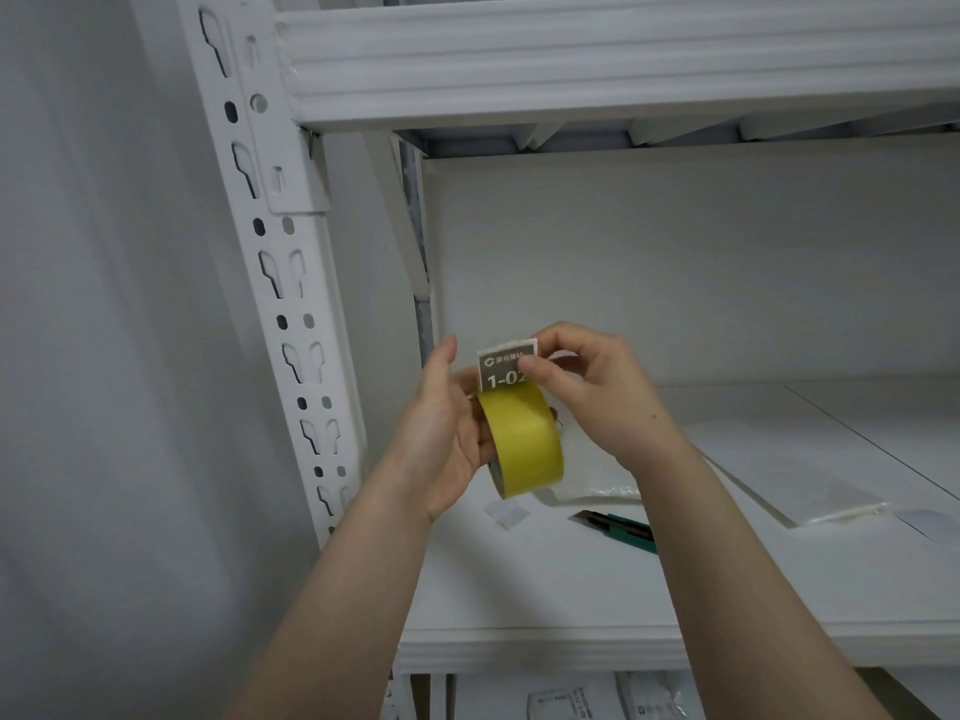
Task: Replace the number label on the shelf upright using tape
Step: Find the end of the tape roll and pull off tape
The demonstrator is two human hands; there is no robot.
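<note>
The left hand is gripping the tape roll while the right hand is pinching the label against it, above the shelf. The upright is showing no label, so taping and sticking probably remain.

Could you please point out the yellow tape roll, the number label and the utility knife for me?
yellow tape roll (522, 439): head view, on its outer yellow band.
number label (501, 368): head view, on its dark printed face.
utility knife (626, 530): head view, on its green handle, lying on the shelf.
</note>
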